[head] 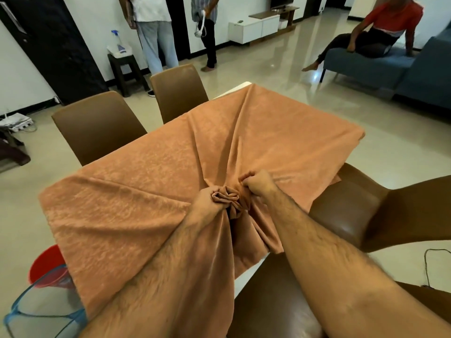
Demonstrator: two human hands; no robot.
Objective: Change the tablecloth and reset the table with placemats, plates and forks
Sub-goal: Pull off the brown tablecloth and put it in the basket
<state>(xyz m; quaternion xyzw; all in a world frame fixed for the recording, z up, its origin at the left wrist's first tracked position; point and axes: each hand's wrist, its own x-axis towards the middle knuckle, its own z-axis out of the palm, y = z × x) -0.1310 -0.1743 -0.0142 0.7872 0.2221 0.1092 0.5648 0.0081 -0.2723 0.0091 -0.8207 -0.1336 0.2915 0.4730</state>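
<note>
- Tablecloth (151, 191): orange-tan fabric with a faint mottled pattern, draped over the table (245, 84) (only a white far corner and a near edge strip show).
- State: bunched into a tight knot of folds near the near edge, creases radiating outward to the corners.
- Near hem hangs down off the table edge.

Table (245, 84): hidden under the tablecloth (151, 172) but for one white far corner and a pale strip at the near edge. Left hand (206, 200): fingers buried in bunched cloth. Right hand (257, 182): fingertips hidden in the folds. Red bucket (45, 265): partly covered by hanging cloth. Near chair (268, 308): cut off by the bottom edge. Two standing people: cut off at the top edge.
</note>
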